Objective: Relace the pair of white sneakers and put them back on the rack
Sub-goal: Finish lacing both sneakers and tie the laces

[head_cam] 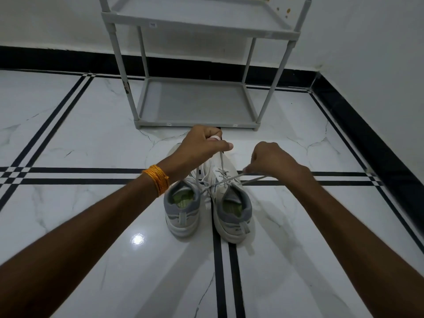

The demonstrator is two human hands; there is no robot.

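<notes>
Two white sneakers with grey heels stand side by side on the floor, heels toward me: the left sneaker (182,212) and the right sneaker (232,210). My left hand (202,145) is above their toes, pinching one end of the white lace (221,161) and pulling it up. My right hand (270,160) pinches the other lace end, drawn out to the right over the right sneaker. The lace runs through the right sneaker's upper eyelets. The grey shoe rack (197,104) stands just beyond the sneakers.
White marble floor with black inlay lines. The rack sits against a white wall with a black skirting (68,59); its lower shelf and the upper shelf (199,18) hold nothing. A second wall closes the corner at the right.
</notes>
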